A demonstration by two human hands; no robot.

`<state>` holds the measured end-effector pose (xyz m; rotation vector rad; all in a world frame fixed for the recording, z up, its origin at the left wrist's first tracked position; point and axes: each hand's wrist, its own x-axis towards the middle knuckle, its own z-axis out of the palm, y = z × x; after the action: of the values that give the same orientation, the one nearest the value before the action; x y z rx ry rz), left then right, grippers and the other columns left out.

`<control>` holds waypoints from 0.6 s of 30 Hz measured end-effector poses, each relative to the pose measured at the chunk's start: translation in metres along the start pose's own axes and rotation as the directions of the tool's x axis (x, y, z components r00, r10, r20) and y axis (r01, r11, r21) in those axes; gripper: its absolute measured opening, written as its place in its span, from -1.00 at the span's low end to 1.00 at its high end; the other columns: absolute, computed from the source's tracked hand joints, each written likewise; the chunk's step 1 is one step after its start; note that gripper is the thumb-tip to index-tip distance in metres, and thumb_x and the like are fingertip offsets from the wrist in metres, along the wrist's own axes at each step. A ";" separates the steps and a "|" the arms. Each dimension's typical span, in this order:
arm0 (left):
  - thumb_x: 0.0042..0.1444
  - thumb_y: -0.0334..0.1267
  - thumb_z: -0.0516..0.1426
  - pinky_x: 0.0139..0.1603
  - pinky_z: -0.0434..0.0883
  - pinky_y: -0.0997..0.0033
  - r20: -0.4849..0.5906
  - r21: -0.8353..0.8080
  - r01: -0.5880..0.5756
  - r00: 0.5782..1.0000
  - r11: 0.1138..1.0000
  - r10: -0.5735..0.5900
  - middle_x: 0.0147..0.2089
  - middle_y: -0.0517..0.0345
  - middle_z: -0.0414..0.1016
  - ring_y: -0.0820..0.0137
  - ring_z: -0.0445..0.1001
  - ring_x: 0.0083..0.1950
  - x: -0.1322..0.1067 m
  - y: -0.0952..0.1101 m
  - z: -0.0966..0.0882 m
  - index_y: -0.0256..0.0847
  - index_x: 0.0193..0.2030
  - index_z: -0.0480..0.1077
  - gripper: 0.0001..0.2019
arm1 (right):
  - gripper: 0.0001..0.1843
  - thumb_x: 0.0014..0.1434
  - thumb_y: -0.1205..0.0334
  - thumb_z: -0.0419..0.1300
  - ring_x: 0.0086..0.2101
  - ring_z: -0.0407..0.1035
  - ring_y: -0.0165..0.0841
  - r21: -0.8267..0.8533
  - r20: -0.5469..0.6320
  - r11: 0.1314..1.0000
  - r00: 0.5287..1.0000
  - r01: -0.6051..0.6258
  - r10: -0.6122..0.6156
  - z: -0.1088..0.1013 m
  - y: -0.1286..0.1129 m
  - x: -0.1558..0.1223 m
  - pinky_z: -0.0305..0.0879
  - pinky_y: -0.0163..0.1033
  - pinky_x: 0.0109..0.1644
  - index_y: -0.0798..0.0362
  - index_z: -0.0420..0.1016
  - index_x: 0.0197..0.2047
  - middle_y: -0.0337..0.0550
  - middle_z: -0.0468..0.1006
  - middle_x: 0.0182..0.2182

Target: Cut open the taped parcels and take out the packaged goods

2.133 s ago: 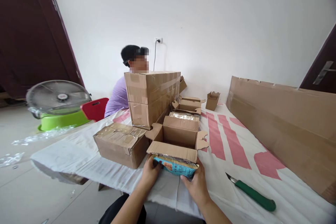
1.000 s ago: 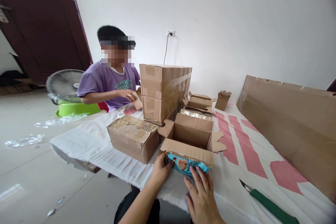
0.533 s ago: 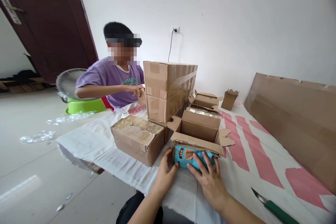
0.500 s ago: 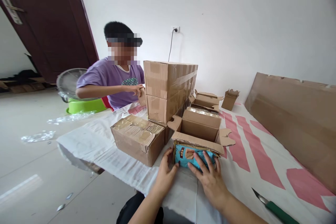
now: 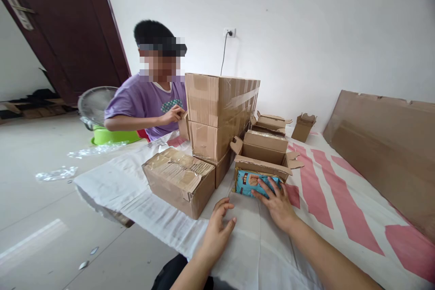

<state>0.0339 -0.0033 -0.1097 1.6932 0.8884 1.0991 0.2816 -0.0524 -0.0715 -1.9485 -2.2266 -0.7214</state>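
Observation:
A blue biscuit packet (image 5: 247,183) lies against the front of an open cardboard box (image 5: 261,164), whose flaps stand out at both sides. My right hand (image 5: 276,203) rests on the packet's right part with its fingers spread, not wrapped round it. Off the packet, my left hand (image 5: 220,231) hovers over the cloth, fingers curved and apart, holding nothing. To its left sits a closed, taped cardboard box (image 5: 178,186). The open box's inside shows only in part.
Taped cartons (image 5: 220,104) are stacked behind the closed box. Across the table, a person in purple (image 5: 142,104) touches a small cardboard piece (image 5: 184,126). More open boxes (image 5: 270,122) stand at the back; a large cardboard sheet (image 5: 380,145) leans at right.
My left hand has let go of the packet and drawn back toward me. My right hand stays on it. The green-handled knife at lower right has gone out of view.

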 end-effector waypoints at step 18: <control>0.07 -0.18 0.16 0.22 0.31 0.00 0.040 0.033 -0.041 0.998 0.999 0.039 0.11 -0.14 0.45 0.07 0.40 0.19 -0.001 0.009 -0.001 -0.15 -0.20 0.47 -0.82 | -0.22 0.21 0.46 0.02 0.36 -0.13 0.02 -0.004 0.135 0.992 0.983 -0.125 0.125 0.022 0.025 0.066 -0.12 0.32 0.31 -0.42 0.05 0.37 -0.34 0.02 0.42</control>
<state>0.0335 -0.0069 -0.1013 1.7613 0.8559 1.0790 0.2988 0.0183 -0.0589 -2.1725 -2.1504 -0.5836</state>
